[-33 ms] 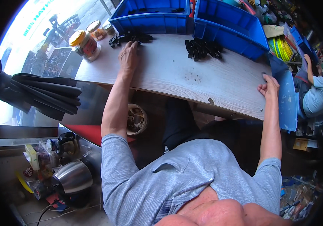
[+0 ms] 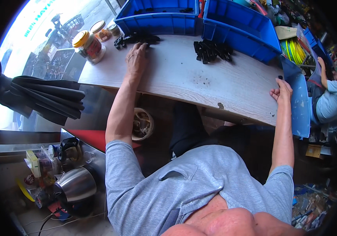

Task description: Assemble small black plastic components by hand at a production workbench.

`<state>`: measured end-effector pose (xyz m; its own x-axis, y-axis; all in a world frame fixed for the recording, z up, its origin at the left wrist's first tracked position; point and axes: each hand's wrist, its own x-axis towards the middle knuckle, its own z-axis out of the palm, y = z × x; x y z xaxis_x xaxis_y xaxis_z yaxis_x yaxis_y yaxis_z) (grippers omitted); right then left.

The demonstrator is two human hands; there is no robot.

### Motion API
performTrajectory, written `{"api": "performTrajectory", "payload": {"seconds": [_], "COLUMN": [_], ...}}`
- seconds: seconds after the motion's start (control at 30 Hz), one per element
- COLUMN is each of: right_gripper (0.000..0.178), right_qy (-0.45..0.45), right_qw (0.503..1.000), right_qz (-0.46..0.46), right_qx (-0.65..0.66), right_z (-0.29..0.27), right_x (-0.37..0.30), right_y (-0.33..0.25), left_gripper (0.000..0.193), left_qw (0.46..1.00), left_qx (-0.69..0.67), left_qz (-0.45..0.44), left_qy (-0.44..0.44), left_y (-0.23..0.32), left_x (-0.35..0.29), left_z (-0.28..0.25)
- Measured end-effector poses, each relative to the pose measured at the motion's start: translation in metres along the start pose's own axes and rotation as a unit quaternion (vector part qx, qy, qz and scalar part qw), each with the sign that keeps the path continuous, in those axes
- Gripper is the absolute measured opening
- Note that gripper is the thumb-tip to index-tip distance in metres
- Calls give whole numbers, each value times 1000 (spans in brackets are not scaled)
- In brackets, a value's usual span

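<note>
My left hand [image 2: 136, 61] reaches to the far left of the table, its fingers bent and closed at the near edge of a heap of black plastic pieces [image 2: 143, 38]. A dark bit shows by its fingertips, but I cannot make out what they grip. Over at the table's right edge, my right hand [image 2: 283, 92] is closed with a small black piece [image 2: 280, 77] at its fingertips. Between the hands, farther back, lies a second heap of similar black pieces [image 2: 212, 52]; their exact kind is unclear.
Two blue bins [image 2: 156, 24] [image 2: 239, 35] stand along the back of the pale table [image 2: 168, 70]. Lidded jars [image 2: 90, 49] sit at the far left. A light-blue sheet or bin [image 2: 299, 102] hangs by the right edge. Below stands a bucket [image 2: 142, 124]; a co-worker [image 2: 329, 98] is at right.
Both hands have shifted very slightly to the right. The small black piece at my right fingertips has moved with that hand.
</note>
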<state>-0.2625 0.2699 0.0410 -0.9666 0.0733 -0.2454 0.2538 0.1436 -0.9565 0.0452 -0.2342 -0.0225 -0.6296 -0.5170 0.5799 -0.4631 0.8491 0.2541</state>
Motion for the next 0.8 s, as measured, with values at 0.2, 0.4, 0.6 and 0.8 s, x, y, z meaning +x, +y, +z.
{"api": "performTrajectory", "payload": {"seconds": [0.2,0.4,0.6,0.8], "right_gripper": [32,40,57,60], "right_qy": [-131,-223,-243,-225], "right_qw": [990,966,946,922], "right_qz": [-5,-11,-46,-107], "right_qx": [-54,-134,-210,-297], "right_z": [33,96,142,170], "right_x": [-31,-56,-70,-76], "right_y": [0,-2,-7,-9], "left_gripper": [37,33,32,35], "left_qw": [997,995,991,982], "left_qx": [11,-39,-92,-137], "left_qz": [74,86,90,119], "left_qy": [22,-13,-34,-59], "left_y": [47,41,83,129], "left_x": [-7,-7,-27,-48], "left_z": [-14,-8,-22,-23]}}
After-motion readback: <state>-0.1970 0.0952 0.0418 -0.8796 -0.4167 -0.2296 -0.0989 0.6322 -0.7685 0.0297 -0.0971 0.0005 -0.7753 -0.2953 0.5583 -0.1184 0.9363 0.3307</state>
